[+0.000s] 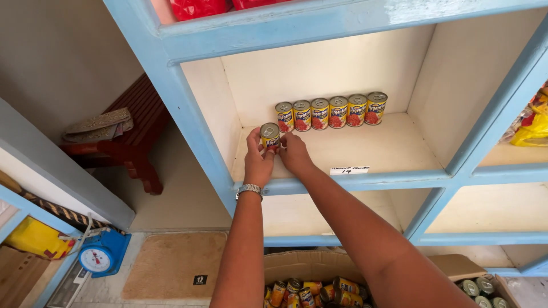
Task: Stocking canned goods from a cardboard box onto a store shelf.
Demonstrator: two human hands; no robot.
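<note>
A single yellow-and-red tin can (270, 137) stood upright on the cream shelf board (394, 149), near the front-left corner of the blue-framed compartment. The left hand (258, 161), wearing a metal wristwatch (250, 189), had its fingers curled round the can's left side, while the right hand (294, 153) pressed closed fingers against the can's right side, so that both hands gripped it together. Behind the can and slightly to its right, a row of six matching cans (331, 112) stood side by side along the back wall. To the right of the can, on the shelf's front edge, lay a small white label (349, 170). Below the can, beneath the lower shelves, an open cardboard box (311, 267) held more cans lying loosely. Far to the left of the can and lower, a blue dial scale (101, 255) sat on the floor beside a tan mat (171, 265)
</note>
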